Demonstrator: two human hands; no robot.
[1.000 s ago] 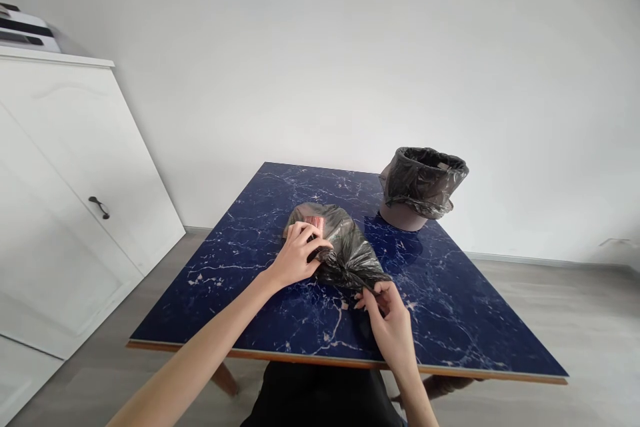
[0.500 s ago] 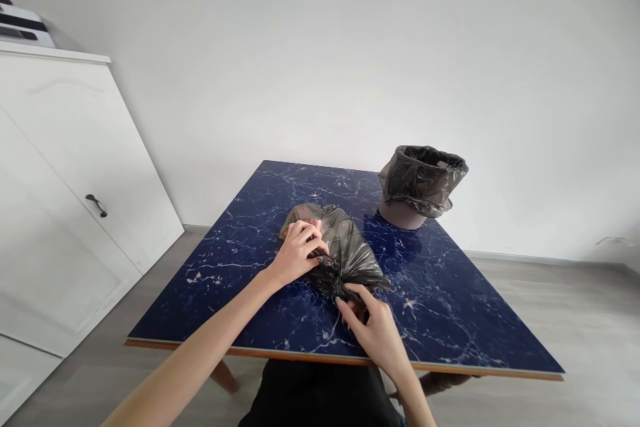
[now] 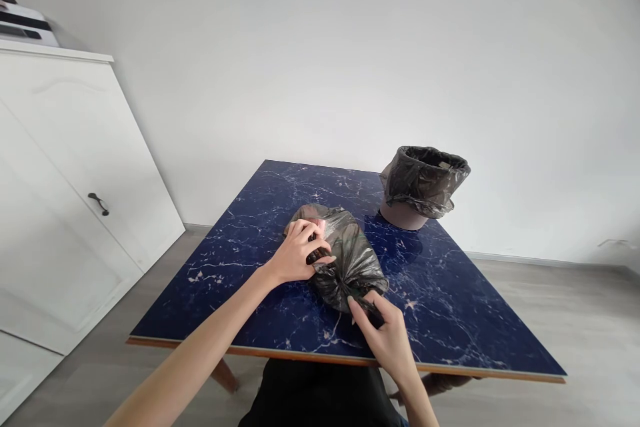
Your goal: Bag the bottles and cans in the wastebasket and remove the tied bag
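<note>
Between the middle of the table [image 3: 250,227] and its front edge, a thin black bag [image 3: 357,253] lies bunched under your two hands, which are a little apart from each other and both clamped on the plastic. Your left hand [image 3: 303,250] grips the bag's left side with bent fingers, beside a patch of something reddish [image 3: 317,223] that shows through the film. Your right hand [image 3: 387,330] pinches the gathered plastic between thumb and fingers on the side facing the front edge, and creases fan out from that knotted-looking bunch across the bag; you cannot tell from this view whether it is tied

Toward the back right corner of the table, well apart from your hands, a bin [image 3: 403,215] stands upright, with a dark liner [image 3: 423,183] folded over its rim and hanging loosely down its outside. The blue tabletop has white veins and a brown front edge. Off past the table's left edge, you have a white cabinet [image 3: 55,180] with a dark handle [image 3: 99,203], and a black and white object [image 3: 25,25] on top, cut off by the view
</note>
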